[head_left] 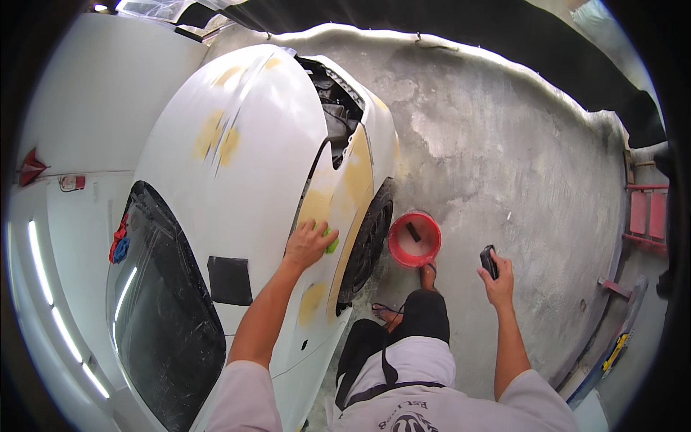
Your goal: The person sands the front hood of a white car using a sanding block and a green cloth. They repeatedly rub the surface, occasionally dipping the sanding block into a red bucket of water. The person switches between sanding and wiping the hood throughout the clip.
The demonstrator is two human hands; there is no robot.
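Observation:
My left hand presses a bright green sponge against the car's front fender, on a yellowish filler patch. Most of the sponge is hidden under my fingers. Out to the right, over the floor, my right hand is closed around a black sanding block, away from the car. The car is white, with several yellow filler patches on its hood and fender. By the front wheel stands a red bucket of cloudy water with a dark block in it.
A dark square sheet lies on the car near the windshield. Red and blue cloths are at the windshield's far side. My sandalled feet are near the bucket on the concrete floor. A red metal frame stands at the right wall.

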